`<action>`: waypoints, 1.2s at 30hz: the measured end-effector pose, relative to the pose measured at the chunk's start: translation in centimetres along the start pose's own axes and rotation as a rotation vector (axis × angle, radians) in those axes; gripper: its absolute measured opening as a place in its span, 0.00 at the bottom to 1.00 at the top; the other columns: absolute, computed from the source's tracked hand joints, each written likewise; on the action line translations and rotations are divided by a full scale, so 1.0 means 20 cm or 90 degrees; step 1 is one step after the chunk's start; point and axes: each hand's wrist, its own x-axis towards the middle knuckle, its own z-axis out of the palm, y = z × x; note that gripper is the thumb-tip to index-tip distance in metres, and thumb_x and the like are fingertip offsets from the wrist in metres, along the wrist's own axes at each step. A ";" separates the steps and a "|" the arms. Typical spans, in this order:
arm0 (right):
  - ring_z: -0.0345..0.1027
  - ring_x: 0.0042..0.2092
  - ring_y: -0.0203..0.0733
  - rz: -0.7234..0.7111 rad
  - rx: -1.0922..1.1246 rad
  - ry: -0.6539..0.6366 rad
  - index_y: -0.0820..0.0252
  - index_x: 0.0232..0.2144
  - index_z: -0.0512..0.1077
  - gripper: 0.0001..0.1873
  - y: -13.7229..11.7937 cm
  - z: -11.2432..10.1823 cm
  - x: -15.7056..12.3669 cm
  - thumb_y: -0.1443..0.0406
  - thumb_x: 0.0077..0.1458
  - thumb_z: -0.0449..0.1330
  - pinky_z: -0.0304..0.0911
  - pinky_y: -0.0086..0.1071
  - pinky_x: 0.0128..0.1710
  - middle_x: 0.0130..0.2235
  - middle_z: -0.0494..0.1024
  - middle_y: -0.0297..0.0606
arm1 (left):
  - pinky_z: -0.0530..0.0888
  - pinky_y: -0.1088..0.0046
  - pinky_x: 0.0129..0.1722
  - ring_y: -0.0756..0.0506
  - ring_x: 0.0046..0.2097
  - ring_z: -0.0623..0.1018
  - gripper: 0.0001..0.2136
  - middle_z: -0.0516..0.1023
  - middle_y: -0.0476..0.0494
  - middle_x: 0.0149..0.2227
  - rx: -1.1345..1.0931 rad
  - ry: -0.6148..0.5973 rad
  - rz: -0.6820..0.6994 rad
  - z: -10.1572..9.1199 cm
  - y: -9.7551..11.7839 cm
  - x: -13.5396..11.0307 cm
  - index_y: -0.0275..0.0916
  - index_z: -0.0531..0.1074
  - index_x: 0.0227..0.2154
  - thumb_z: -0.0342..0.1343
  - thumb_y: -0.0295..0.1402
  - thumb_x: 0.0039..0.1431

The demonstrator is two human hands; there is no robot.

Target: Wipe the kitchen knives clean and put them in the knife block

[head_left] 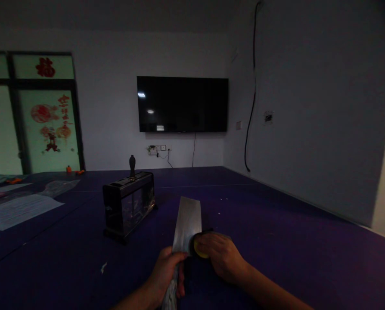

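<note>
My left hand (166, 271) is closed around the handle of a cleaver (188, 221), thumb at the base of the blade. The broad grey blade points away from me and tilts slightly right. My right hand (223, 254) is closed on a round disc (200, 249) with a yellow face and a dark rim. This disc is at the right edge of the blade, near the handle end; its exact kind does not show. Part of the disc is hidden by my fingers.
A black knife holder (113, 211) with a see-through side stands on the purple tabletop (276, 267), left of the cleaver. A black handle (132, 165) sticks up from it. Papers (24, 211) and clear plastic (61, 188) lie at far left. White scraps (104, 268) are scattered about.
</note>
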 end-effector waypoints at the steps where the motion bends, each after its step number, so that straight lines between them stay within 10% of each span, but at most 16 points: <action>1: 0.65 0.46 0.40 0.015 -0.009 -0.008 0.64 0.42 0.68 0.17 0.00 0.00 0.00 0.74 0.55 0.44 0.65 0.36 0.44 0.44 0.73 0.44 | 0.56 0.80 0.07 0.51 0.09 0.63 0.09 0.62 0.55 0.10 0.002 -0.007 0.000 0.00 0.00 0.00 0.37 0.63 0.26 0.48 0.39 0.44; 8: 0.62 0.50 0.42 0.107 -0.080 -0.050 0.65 0.48 0.64 0.22 0.00 0.00 0.03 0.77 0.53 0.42 0.62 0.38 0.48 0.50 0.68 0.44 | 0.56 0.78 0.07 0.50 0.09 0.62 0.10 0.63 0.54 0.11 -0.013 -0.012 0.022 -0.01 -0.02 0.01 0.37 0.63 0.27 0.47 0.38 0.44; 36: 0.67 0.44 0.40 -0.014 -0.030 0.028 0.64 0.39 0.69 0.17 -0.05 -0.02 0.02 0.74 0.54 0.42 0.66 0.35 0.42 0.41 0.74 0.45 | 0.54 0.79 0.07 0.51 0.09 0.62 0.10 0.63 0.55 0.11 -0.002 0.017 0.000 0.00 -0.01 0.00 0.37 0.63 0.27 0.48 0.38 0.43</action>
